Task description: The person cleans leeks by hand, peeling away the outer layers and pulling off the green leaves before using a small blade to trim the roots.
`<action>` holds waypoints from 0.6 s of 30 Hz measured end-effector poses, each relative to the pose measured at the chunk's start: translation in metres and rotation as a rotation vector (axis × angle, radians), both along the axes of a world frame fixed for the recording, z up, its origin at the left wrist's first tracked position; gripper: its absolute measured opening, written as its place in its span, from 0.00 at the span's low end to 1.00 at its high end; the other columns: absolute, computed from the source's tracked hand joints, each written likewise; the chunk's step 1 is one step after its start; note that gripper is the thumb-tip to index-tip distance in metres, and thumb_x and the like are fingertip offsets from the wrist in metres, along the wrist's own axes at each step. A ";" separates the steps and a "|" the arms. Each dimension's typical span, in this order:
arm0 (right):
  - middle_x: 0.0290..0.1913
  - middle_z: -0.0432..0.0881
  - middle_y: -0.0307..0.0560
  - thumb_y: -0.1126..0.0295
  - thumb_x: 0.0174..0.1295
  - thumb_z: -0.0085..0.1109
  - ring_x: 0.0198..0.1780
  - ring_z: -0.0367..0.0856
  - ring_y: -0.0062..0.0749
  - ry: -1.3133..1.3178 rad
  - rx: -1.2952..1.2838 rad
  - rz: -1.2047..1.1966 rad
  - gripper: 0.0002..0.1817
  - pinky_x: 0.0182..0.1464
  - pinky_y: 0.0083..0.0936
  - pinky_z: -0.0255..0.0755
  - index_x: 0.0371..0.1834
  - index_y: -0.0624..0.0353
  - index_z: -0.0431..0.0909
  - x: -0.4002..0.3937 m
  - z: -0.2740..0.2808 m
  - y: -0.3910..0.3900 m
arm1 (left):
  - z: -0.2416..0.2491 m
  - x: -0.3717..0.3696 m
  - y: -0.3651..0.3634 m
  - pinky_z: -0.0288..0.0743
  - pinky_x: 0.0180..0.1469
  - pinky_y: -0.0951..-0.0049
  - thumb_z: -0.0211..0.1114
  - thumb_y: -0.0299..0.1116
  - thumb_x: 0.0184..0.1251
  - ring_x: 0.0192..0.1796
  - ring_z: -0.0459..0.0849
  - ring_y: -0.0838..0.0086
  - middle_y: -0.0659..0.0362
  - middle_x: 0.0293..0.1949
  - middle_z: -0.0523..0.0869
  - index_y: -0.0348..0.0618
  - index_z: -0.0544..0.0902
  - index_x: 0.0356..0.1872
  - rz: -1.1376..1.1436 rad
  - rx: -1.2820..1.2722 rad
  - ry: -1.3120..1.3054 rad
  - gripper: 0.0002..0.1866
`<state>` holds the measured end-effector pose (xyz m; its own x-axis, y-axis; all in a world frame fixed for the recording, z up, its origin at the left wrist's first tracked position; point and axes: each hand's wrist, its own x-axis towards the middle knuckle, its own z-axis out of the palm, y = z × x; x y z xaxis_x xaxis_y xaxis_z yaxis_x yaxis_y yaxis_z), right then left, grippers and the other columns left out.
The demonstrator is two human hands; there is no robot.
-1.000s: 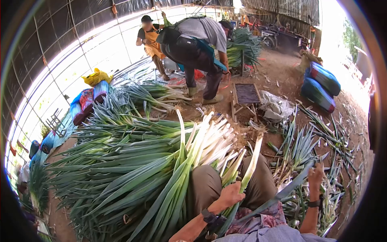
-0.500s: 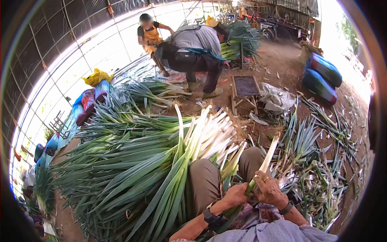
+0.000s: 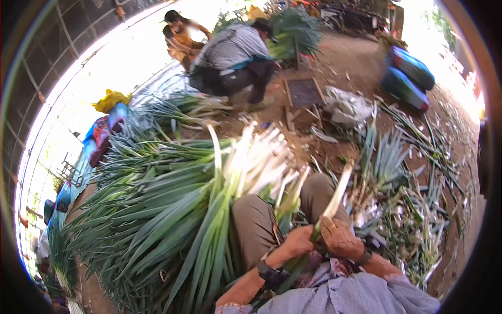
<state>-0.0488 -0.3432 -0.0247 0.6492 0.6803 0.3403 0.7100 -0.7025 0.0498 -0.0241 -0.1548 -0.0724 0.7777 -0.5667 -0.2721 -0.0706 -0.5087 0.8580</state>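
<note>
A single leek (image 3: 339, 191) slants up from my lap, its white root end pointing away from me and its green leaves running down under my left forearm. My left hand (image 3: 298, 242) is closed round the green part. Just above it, my right hand (image 3: 339, 236) grips the same leek where white turns to green, fingers wrapped over the stalk. To the left of my knees lies a big heap of leeks (image 3: 167, 204), white ends toward the back. Some leeks from the heap lean against my left knee.
Leek trimmings (image 3: 405, 225) litter the ground at my right. A small wooden stool (image 3: 304, 93) and a crumpled pale sack (image 3: 349, 106) stand ahead. Two people, one bending in a grey top (image 3: 232, 48), are at the back. Blue wrapped bundles (image 3: 408, 78) lie at far right.
The view has shifted, so the scene sits further left and higher at the back. Both hands keep their grip on the leek. The bending person is now lower.
</note>
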 end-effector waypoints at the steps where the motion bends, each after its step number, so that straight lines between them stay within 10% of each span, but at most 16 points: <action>1: 0.53 0.77 0.59 0.68 0.51 0.54 0.39 0.79 0.41 -0.092 -0.065 -0.019 0.23 0.46 0.35 0.75 0.50 0.71 0.75 -0.002 0.001 0.000 | -0.010 0.000 0.000 0.76 0.44 0.63 0.67 0.34 0.46 0.39 0.84 0.56 0.45 0.34 0.84 0.37 0.79 0.40 -0.027 -0.095 0.040 0.19; 8: 0.54 0.77 0.52 0.72 0.55 0.54 0.45 0.80 0.40 -0.034 0.078 -0.001 0.17 0.50 0.33 0.74 0.48 0.63 0.75 0.013 -0.027 -0.013 | 0.003 0.001 -0.001 0.75 0.42 0.60 0.67 0.31 0.42 0.39 0.84 0.51 0.41 0.31 0.83 0.31 0.78 0.35 0.067 -0.103 0.092 0.17; 10: 0.37 0.73 0.53 0.72 0.54 0.54 0.34 0.78 0.44 0.075 0.265 0.087 0.10 0.33 0.36 0.72 0.38 0.65 0.74 0.022 -0.024 -0.014 | 0.013 -0.002 -0.006 0.73 0.41 0.59 0.68 0.33 0.44 0.39 0.82 0.46 0.40 0.31 0.81 0.32 0.76 0.33 0.103 -0.084 0.057 0.17; 12: 0.36 0.71 0.55 0.73 0.53 0.54 0.33 0.77 0.47 0.102 0.356 0.120 0.10 0.31 0.38 0.71 0.37 0.67 0.73 0.025 -0.023 -0.014 | 0.012 -0.003 -0.008 0.74 0.36 0.66 0.67 0.30 0.47 0.30 0.81 0.67 0.49 0.26 0.81 0.32 0.77 0.39 0.075 0.049 -0.047 0.17; 15: 0.35 0.71 0.53 0.72 0.53 0.55 0.32 0.76 0.42 0.081 0.350 0.072 0.10 0.29 0.36 0.69 0.36 0.66 0.74 0.023 -0.025 -0.017 | 0.022 -0.009 -0.018 0.72 0.36 0.50 0.64 0.32 0.49 0.33 0.81 0.43 0.41 0.24 0.80 0.35 0.72 0.35 0.059 0.213 -0.263 0.15; 18: 0.46 0.77 0.57 0.76 0.55 0.56 0.41 0.80 0.40 -0.164 -0.490 -0.173 0.11 0.33 0.33 0.74 0.42 0.67 0.75 0.021 -0.013 -0.033 | 0.017 -0.014 -0.024 0.73 0.35 0.54 0.65 0.33 0.51 0.34 0.81 0.45 0.42 0.25 0.82 0.37 0.75 0.40 0.032 0.374 -0.364 0.16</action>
<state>-0.0279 -0.3760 -0.0377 0.7310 0.6723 0.1167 0.5413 -0.6755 0.5008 -0.0380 -0.1785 -0.0559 0.8748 -0.4571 -0.1607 -0.3097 -0.7826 0.5400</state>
